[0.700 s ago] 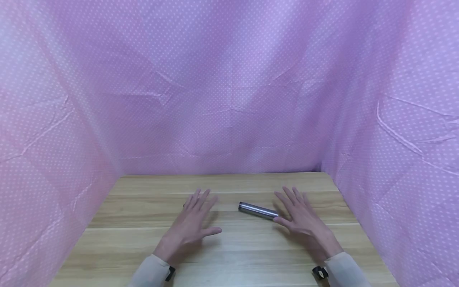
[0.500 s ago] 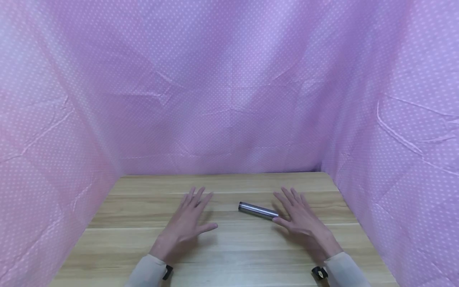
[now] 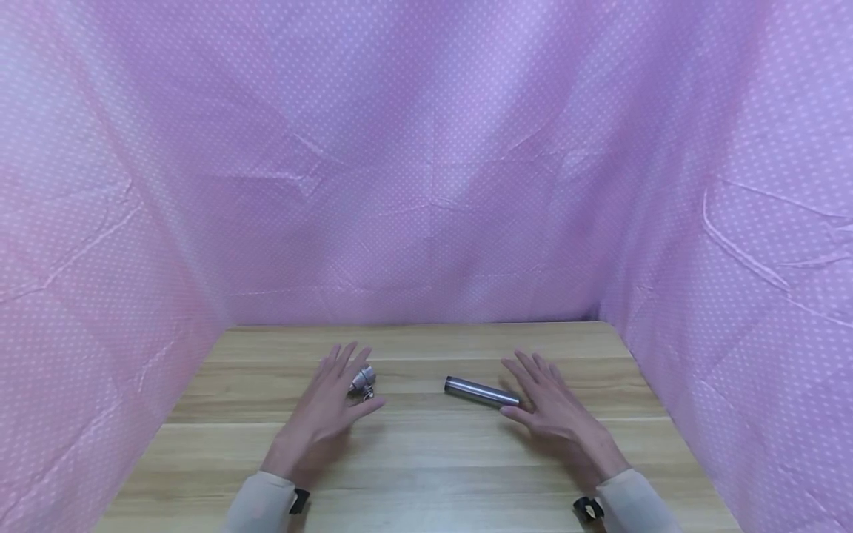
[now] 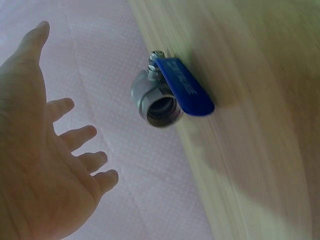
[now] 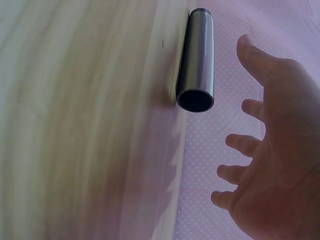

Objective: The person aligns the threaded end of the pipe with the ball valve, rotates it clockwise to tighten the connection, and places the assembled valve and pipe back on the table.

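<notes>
A ball valve point(image 4: 157, 102) of bare metal with a flat blue lever handle point(image 4: 186, 90) lies on the table. In the head view my left hand point(image 3: 323, 400) hovers over it with fingers spread and hides part of the valve point(image 3: 363, 379). To the right lies a short metal pipe point(image 3: 480, 391), slanting down toward my right hand point(image 3: 549, 403). That hand is also spread, its thumb overlapping the pipe's near end in the head view. In the right wrist view the pipe point(image 5: 197, 60) shows its hollow end. Neither hand holds anything.
The wood-grain table point(image 3: 426, 474) is bounded at the back and both sides by pink dotted cloth point(image 3: 426, 185). A black strap point(image 3: 300, 501) shows at the left cuff and another black strap point(image 3: 589, 509) at the right cuff.
My left hand has moved left and slightly away from me, uncovering part of the ball valve. The right hand has shifted slightly left. Pipe and valve lie where they were.
</notes>
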{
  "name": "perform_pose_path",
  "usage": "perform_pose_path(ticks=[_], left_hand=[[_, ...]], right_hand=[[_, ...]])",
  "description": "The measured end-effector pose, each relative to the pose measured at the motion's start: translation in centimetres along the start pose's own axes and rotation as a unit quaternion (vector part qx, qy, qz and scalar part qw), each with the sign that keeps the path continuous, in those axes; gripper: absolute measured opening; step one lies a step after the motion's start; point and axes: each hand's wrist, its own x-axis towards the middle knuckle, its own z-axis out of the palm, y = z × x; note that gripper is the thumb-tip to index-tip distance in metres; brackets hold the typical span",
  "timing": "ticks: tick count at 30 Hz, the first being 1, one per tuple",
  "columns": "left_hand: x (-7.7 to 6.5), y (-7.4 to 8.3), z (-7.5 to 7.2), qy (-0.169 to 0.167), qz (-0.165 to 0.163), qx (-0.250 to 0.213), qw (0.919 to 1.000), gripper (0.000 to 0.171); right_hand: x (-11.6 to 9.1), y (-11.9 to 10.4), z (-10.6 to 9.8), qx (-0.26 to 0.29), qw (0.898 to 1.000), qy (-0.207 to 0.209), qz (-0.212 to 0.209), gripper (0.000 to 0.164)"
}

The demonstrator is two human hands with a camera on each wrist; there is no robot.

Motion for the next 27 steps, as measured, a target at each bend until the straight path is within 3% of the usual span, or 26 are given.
perform_pose_path(ticks=[10, 17, 27], left_hand=[[-0.1, -1.7, -0.2, 0.007, -0.015, -0.024, 0.9996, 0.099], [0.0, -2.9, -0.3, -0.024, -0.052, -0.048, 0.9972, 0.107], [0.3, -3.6, -0.2, -0.043, -0.064, -0.094, 0.9926, 0.095]], right_hand=[[0.4, -0.9, 0.4, 0.032, 0.999, 0.000, -0.001, 0.090], [0.7, -1.1, 0.7, 0.077, 0.997, -0.027, 0.010, 0.092], [1.0, -1.2, 1.4, 0.139, 0.987, -0.071, 0.042, 0.089]])
